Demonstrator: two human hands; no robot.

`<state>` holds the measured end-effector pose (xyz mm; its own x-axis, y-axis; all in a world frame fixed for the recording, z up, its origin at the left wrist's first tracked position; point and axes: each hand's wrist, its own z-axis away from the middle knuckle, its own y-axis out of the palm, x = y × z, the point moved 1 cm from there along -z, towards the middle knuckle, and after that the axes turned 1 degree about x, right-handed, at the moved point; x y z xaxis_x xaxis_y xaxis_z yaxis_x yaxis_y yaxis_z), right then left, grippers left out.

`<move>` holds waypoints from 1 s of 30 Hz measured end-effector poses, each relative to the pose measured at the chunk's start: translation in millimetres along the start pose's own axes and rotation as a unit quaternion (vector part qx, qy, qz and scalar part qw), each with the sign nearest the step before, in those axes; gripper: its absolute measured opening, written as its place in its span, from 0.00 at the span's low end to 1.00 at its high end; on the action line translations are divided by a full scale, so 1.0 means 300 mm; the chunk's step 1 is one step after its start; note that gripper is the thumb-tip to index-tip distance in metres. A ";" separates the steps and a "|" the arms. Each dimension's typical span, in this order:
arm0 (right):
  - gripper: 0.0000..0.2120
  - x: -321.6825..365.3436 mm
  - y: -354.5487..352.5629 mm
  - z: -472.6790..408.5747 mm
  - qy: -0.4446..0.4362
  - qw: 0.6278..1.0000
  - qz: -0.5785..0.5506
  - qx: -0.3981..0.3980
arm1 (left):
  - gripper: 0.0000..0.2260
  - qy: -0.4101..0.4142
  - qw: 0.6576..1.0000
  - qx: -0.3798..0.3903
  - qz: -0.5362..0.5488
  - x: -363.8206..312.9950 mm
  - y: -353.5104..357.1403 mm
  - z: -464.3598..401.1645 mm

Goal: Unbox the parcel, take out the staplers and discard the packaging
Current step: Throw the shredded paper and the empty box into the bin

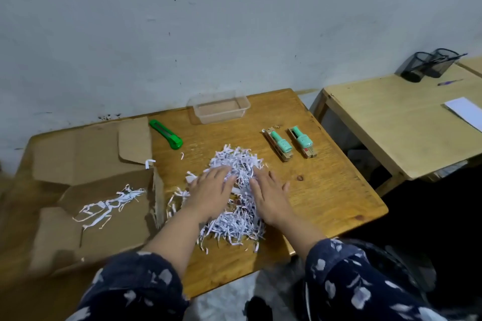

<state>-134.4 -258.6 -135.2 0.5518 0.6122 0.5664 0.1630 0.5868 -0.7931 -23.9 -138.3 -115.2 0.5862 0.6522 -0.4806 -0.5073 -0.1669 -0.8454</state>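
Note:
A heap of white shredded paper [236,164] lies in the middle of the wooden table [326,190]. My left hand [210,190] and my right hand [271,197] rest flat on the heap, fingers spread, one on each side. Two mint-green staplers [280,144] [302,141] lie side by side on the table beyond the heap, to the right. The opened cardboard box [104,190] sits at the left with its flaps spread and a few paper strips [109,204] inside.
A green utility knife [166,134] lies behind the heap, next to a box flap. A clear plastic tub [219,108] stands at the back by the wall. A second table [391,122] at the right holds black mesh pen cups [427,64], a pen and a white sheet.

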 end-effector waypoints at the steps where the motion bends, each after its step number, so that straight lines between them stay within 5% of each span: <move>1: 0.26 0.011 0.007 -0.011 -0.002 1.000 0.001 0.004 | 0.24 0.008 1.000 -0.004 0.028 -0.003 -0.005 0.001; 9: 0.21 0.105 -0.021 -0.133 -0.070 0.997 -0.016 -0.025 | 0.19 -0.006 0.981 -0.178 -0.077 0.042 -0.078 0.037; 15: 0.22 0.167 -0.024 -0.211 -0.105 0.987 0.111 0.048 | 0.26 -0.135 0.988 -0.080 0.001 0.126 -0.056 -0.002; 21: 0.23 0.170 0.008 -0.262 -0.171 0.960 0.203 0.091 | 0.30 -0.153 0.988 -0.016 -0.001 0.181 -0.070 -0.116; 30: 0.24 0.121 -0.040 -0.285 -0.171 0.970 0.121 0.121 | 0.30 -0.156 0.988 -0.011 -0.007 0.125 -0.067 -0.022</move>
<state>-46.4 -288.6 -124.2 0.2403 0.8635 0.4433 -0.1573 0.4853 -0.8601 12.5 -115.4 -117.7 0.3682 0.8499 -0.3769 -0.4854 -0.1700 -0.8576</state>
